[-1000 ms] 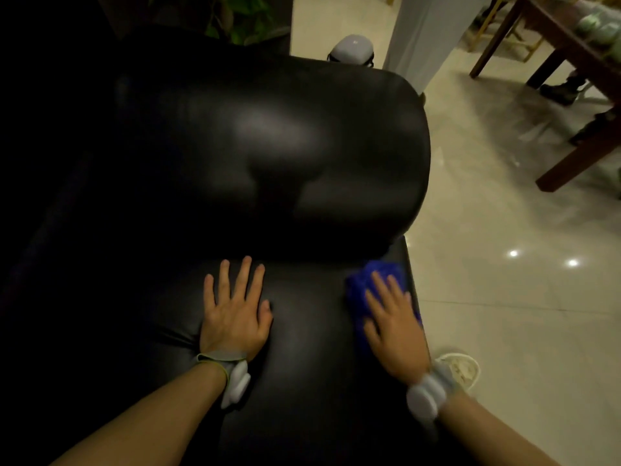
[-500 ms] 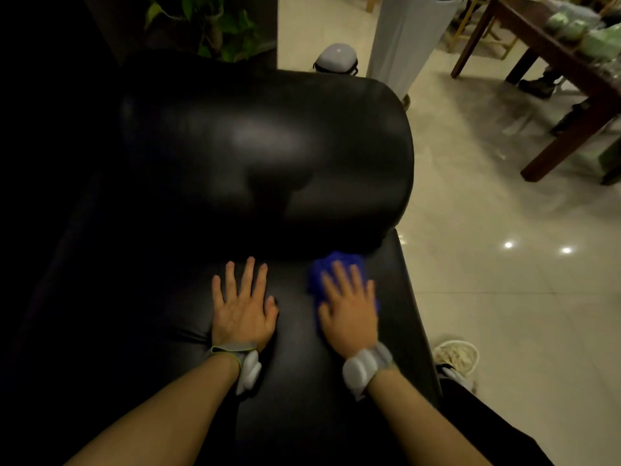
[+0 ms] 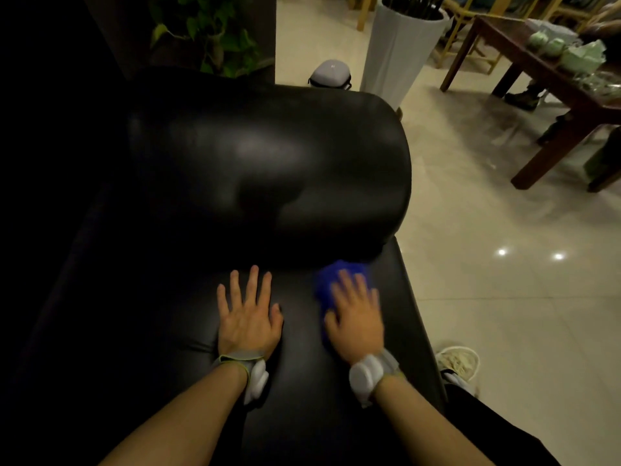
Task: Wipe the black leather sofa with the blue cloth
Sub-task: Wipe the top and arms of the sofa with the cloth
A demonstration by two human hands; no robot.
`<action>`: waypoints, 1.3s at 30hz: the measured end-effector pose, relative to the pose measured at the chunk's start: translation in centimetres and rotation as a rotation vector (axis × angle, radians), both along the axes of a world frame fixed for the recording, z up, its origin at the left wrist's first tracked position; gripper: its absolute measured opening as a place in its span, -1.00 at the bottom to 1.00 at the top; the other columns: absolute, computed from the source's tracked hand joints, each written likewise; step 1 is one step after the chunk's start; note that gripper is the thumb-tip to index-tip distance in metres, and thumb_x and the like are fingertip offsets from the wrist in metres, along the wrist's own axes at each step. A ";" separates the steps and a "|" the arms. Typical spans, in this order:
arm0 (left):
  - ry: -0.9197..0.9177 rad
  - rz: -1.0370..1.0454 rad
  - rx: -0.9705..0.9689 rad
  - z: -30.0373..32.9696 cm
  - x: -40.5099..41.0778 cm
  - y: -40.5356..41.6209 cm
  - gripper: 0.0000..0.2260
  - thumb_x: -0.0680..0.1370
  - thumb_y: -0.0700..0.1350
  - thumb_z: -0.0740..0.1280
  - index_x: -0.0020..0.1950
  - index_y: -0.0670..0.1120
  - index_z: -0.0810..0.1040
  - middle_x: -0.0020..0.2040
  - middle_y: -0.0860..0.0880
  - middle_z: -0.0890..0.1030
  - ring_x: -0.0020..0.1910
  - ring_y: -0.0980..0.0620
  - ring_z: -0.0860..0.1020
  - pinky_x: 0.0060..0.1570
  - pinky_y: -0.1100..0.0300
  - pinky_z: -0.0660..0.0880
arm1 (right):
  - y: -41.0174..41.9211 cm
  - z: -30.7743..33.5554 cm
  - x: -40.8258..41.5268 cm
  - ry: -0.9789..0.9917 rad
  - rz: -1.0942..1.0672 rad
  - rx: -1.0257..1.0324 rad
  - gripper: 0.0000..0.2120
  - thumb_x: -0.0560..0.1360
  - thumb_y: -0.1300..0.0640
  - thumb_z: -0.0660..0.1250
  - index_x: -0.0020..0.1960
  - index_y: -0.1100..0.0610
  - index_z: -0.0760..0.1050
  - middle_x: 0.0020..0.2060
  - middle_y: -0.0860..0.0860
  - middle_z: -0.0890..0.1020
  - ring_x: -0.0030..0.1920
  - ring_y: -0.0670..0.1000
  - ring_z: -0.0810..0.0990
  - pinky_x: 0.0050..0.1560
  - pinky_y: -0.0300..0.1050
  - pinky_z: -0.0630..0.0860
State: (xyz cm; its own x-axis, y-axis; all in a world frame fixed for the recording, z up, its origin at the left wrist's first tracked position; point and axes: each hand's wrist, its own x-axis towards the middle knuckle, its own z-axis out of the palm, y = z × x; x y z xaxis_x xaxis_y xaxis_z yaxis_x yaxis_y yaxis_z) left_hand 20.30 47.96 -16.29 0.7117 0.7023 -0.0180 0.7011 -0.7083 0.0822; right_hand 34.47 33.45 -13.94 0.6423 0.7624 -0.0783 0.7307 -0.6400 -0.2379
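Blue cloth [image 3: 339, 274] blurred, mostly under hand [image 3: 356, 317].

Pretty dim shot, we could barely see the left side, it just went black. The sofa [image 3: 268, 156] had a soft sheen on its top, and the floor [image 3: 504, 297] showed two small glare dots. Right hand [image 3: 356, 317] and cloth [image 3: 336, 274] were motion-blurred; edges bowed like wide-angle.
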 end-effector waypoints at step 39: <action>0.042 0.013 -0.022 0.0 0.0 0.2 -0.40 0.59 0.16 -0.10 0.62 0.03 0.01 0.63 -0.03 -0.02 0.59 -0.22 -0.08 0.50 -0.25 -0.09 | -2.1 0.6 3.3 0.082 -0.147 -0.075 -0.38 0.59 -0.04 0.17 0.59 -0.08 0.01 0.59 -0.09 -0.07 0.58 0.00 -0.12 0.54 0.13 -0.10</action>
State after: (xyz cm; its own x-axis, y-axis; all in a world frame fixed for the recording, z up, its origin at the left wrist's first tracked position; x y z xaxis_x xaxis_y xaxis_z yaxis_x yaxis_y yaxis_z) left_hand 20.26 48.11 -16.26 0.7008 0.7106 -0.0632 0.7134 -0.6974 0.0684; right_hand 37.72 31.32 -13.38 0.7357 0.6507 -0.1883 0.6079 -0.7568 -0.2400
